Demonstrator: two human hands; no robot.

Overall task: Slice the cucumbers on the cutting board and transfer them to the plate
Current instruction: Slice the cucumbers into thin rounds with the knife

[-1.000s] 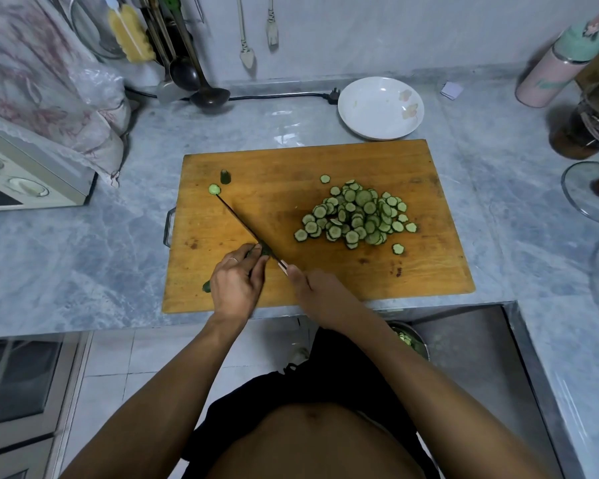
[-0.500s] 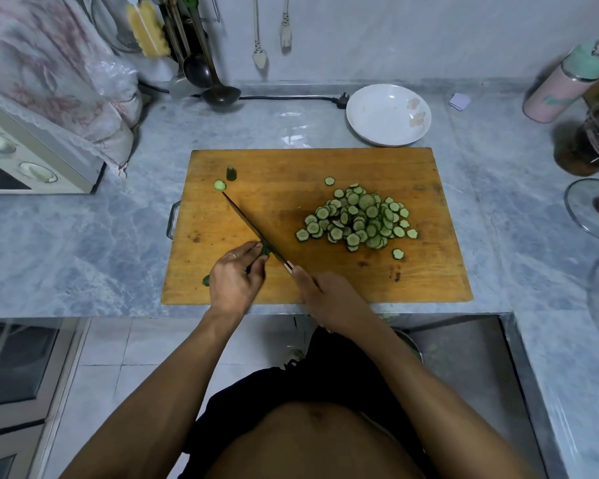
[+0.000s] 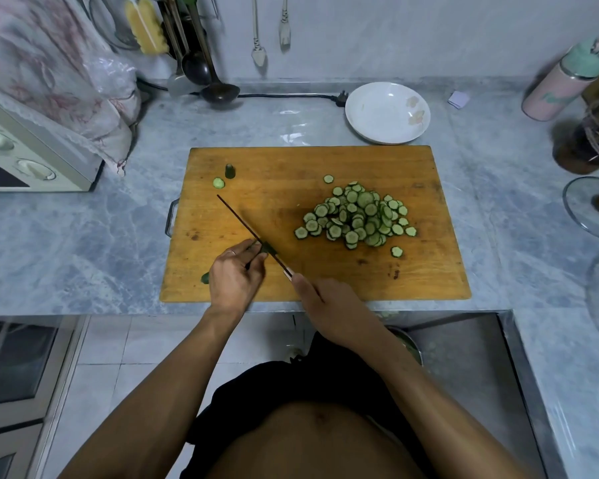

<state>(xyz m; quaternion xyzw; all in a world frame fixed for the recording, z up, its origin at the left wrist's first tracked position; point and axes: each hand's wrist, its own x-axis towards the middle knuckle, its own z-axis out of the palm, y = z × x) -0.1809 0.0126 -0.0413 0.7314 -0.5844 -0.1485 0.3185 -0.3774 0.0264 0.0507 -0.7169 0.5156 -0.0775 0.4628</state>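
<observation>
no legible writing. grey marble counter (image 3: pixel 83 243), wooden cutting board (image 3: pixel 291 160): left hand (image 3: pixel 234 278) pins cucumber (image 3: pixel 267 248); right hand (image 3: pixel 329 305) grips knife (image 3: pixel 246 226); slices (image 3: pixel 357 216) heaped right; white plate (image 3: pixel 388 112) behind.

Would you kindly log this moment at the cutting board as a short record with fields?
surface: wooden cutting board on a grey marble counter
left hand: holds a cucumber piece against the board
right hand: grips the knife, blade angled across the cucumber piece
sliced: pile of cucumber slices on the board's right half
strays: one slice and an end stub near the far left corner
plate: white, behind the board, no slices in it
</observation>
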